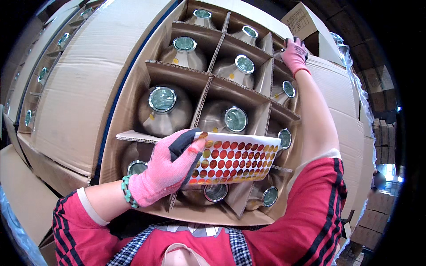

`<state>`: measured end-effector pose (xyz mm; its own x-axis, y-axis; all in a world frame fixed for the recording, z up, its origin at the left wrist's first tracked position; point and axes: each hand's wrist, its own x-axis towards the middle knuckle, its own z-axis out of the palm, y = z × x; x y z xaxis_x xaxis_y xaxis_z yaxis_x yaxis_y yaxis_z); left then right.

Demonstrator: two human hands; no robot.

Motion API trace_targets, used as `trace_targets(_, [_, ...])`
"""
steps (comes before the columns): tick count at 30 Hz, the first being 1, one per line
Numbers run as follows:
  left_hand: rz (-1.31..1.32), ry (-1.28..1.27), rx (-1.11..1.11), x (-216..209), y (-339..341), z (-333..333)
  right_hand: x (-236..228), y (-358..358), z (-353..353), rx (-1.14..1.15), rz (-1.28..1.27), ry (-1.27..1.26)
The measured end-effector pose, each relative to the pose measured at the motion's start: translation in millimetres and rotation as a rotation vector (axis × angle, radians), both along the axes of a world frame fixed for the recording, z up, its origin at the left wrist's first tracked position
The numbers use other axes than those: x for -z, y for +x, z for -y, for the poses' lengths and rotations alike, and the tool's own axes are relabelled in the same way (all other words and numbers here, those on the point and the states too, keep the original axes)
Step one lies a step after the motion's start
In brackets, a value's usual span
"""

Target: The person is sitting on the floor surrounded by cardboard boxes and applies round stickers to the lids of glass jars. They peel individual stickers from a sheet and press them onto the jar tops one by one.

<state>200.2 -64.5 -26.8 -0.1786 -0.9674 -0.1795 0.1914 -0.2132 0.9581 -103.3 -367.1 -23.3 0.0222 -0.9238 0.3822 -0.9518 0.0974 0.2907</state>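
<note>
My left hand (162,173), in a pink glove with dark fingertips, is closed on a white sheet of round stickers (235,160). The dots are shiny red and gold, and the sheet is tilted above the near part of an open carton (116,155). My right hand (294,56), gloved alike, reaches to the carton's far right compartment, its fingers apart and partly bent. Whether it touches the flask there is hidden. Round silvery-brown glass flasks (165,116) with greenish open necks stand in the compartments. Several bear a small yellow dot (175,61).
Cardboard dividers (202,99) part the flasks. To the left lies a wide carton flap (88,84), with another row of flasks (43,75) beyond it. A smaller box (306,24) stands at the far right, near clear plastic wrap (348,66). Stacked cartons (375,210) are farther right.
</note>
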Motion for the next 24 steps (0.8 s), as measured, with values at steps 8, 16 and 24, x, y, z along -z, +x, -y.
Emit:
trace_targets(8, [-0.014, -0.058, -0.011, 5.8, -0.2, 3.3, -60.1, 108.5, -182.7, -0.932, 0.966, 0.2])
trace_targets(16, [-0.046, -0.203, 0.012, 17.2, 1.9, 6.7, -61.4, 145.8, -245.9, -0.842, 0.899, 0.657])
trace_targets(24, [-0.076, -0.215, 0.017, 9.0, 0.0, 7.8, -70.1, 152.9, -245.0, -0.911, 0.909, 0.538])
